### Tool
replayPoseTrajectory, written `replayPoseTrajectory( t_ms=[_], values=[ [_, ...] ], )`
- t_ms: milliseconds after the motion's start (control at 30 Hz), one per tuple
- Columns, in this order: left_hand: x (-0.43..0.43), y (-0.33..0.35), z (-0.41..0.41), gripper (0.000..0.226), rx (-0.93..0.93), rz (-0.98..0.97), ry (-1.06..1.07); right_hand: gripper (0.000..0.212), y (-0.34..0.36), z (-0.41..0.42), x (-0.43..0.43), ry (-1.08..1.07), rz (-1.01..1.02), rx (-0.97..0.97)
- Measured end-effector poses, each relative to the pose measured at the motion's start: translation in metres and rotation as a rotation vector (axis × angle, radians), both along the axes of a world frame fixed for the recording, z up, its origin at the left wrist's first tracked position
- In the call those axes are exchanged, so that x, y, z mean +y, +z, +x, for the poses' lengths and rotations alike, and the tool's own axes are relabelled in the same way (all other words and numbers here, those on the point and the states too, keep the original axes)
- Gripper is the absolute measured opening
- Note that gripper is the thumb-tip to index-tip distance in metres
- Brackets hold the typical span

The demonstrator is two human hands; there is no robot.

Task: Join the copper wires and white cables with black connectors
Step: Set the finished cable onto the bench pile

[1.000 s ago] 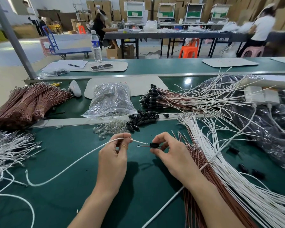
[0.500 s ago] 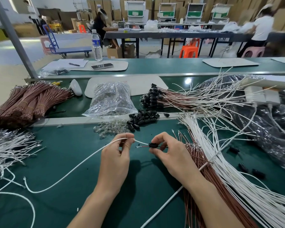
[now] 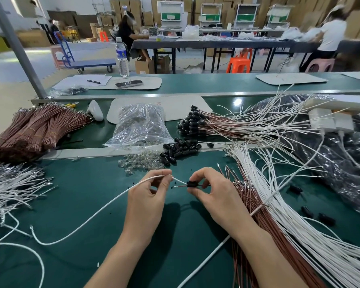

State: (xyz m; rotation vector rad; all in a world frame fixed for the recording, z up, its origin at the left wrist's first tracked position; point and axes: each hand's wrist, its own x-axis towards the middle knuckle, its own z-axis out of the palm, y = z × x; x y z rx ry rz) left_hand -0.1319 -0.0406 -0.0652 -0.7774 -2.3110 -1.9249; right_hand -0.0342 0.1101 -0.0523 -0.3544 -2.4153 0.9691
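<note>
Green across the whole bench mat [image 3: 87,204], crowded on the right by a fanned heap of white cables [image 3: 279,204] lying over copper wires [image 3: 252,202]: easy to snag a loose strand there and drag the lot if pulled sideways. Further back, a spill of spare black connectors [image 3: 179,149], well apart from the action. Centre stage now: left hand [image 3: 148,196] pinching a single white cable [image 3: 112,201] near its end between thumb and fingertips, right hand [image 3: 214,192] clamped by thumb and curled fingers on one black connector [image 3: 190,184], held just above the mat between the two hands. Risky bit, by my reading: could miss the mouth and buckle the thin end if pushed off-line; could seat only halfway and pull free later; could slip out of such a small pinch. Looks short, dark and barrel-shaped, with a copper wire [image 3: 180,186] poking out of its left face, bare end showing, and the white cable's tip right at that same face. Seated or only touching? Cannot tell from here.
</note>
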Motion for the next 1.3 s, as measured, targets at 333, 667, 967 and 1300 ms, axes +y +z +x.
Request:
replayPoseTrajectory(
  t_ms=[333,667,967,1300],
  values=[
    [-0.001,0.007,0.002,0.007,-0.102,0.107,-0.030,0.026,0.000,0.001,0.000,0.004,-0.001,0.031],
    [-0.001,0.006,-0.003,0.020,-0.199,0.194,-0.045,0.029,0.000,0.000,-0.002,0.021,-0.010,0.033],
    [-0.001,0.007,-0.001,0.018,-0.194,0.190,-0.089,0.025,-0.001,0.000,0.000,0.024,-0.033,0.064],
    [-0.001,0.011,0.001,0.004,-0.144,0.194,-0.049,0.027,-0.004,-0.001,-0.002,0.042,-0.025,0.055]
  ],
)
